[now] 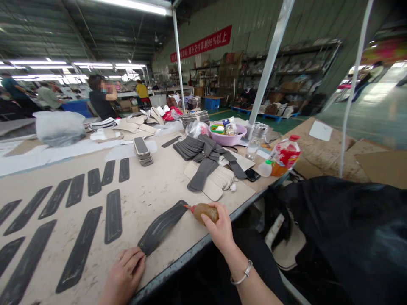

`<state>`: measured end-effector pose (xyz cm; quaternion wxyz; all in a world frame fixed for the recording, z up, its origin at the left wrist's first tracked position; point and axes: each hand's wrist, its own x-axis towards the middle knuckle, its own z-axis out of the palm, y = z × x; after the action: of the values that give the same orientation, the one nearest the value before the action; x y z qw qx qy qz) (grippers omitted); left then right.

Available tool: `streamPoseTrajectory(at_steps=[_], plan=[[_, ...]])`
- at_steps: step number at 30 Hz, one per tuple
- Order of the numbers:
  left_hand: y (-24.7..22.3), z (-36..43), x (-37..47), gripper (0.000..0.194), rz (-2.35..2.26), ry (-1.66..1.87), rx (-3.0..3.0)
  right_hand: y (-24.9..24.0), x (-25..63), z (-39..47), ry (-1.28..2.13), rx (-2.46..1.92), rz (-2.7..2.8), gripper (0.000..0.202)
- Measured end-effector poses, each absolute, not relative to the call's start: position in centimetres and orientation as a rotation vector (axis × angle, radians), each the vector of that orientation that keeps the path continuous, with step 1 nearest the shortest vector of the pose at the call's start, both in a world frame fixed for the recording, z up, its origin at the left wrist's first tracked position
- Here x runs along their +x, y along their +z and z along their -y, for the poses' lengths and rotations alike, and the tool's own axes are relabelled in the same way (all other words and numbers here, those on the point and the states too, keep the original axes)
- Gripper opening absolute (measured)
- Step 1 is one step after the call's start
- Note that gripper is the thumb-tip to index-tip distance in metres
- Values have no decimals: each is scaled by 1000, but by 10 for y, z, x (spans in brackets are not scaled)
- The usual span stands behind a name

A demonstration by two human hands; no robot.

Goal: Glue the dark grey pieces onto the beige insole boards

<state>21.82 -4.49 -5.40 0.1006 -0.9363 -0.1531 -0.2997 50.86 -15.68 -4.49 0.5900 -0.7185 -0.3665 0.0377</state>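
My right hand (219, 226) is wrapped round a brown glue bottle (205, 213), whose red nozzle tip touches the far right end of a dark grey strip (163, 224). Wet-looking streaks run along that strip. At its near left end, the fingers of my left hand (125, 271) are pressed together on the strip's edge. Several more dark strips (113, 216) lie spread over the board at the left, with shiny streaks on them. Beyond the bottle, loose dark strips (203, 173) lie across a fanned stack of beige pieces (222, 178).
A pink basin (227, 137), a glass jar (252, 149), a phone (252, 175) and a red-labelled bottle (286, 154) stand or lie at the back right. A small stack (143, 151) sits mid-table. The table edge (190, 254) runs diagonally before me. People work behind.
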Motion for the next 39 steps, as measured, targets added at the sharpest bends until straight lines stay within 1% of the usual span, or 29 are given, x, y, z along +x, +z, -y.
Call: streamPoseTrajectory(at_steps=[5, 9, 12, 15, 17, 20, 24, 28, 32, 35, 37, 39], plan=[[-50, 49, 220, 13, 609, -986, -2828, -49, 510, 158, 95, -1651, 794, 27], [-45, 52, 223, 14, 674, -1007, -2860, -49, 512, 158, 158, -1621, 763, 28], [-47, 56, 224, 16, 728, -976, -2859, -46, 510, 160, 293, -1539, 685, 31], [-48, 58, 226, 18, 790, -901, -2864, -43, 509, 161, 517, -1323, 454, 43], [-39, 55, 231, 20, 889, -804, -2891, -40, 511, 162, 619, -1169, 300, 50], [-4, 37, 243, 20, 1091, -606, -2903, -36, 513, 164, 681, -1028, 153, 55], [74, -16, 269, 15, 1467, -264, -2669, -31, 511, 166, 756, -959, 94, 55], [150, -80, 297, 18, 1583, -202, -2517, -27, 506, 166, 826, -949, 98, 56], [198, -117, 311, 23, 1642, -223, -2328, -25, 506, 164, 832, -937, 94, 56], [203, -115, 312, 26, 1547, -228, -2225, -23, 510, 164, 862, -926, 75, 56], [186, -104, 309, 28, 1487, -155, -2236, -21, 511, 164, 880, -918, 63, 56], [155, -87, 304, 30, 1474, -44, -2300, -18, 510, 165, 889, -915, 57, 56]])
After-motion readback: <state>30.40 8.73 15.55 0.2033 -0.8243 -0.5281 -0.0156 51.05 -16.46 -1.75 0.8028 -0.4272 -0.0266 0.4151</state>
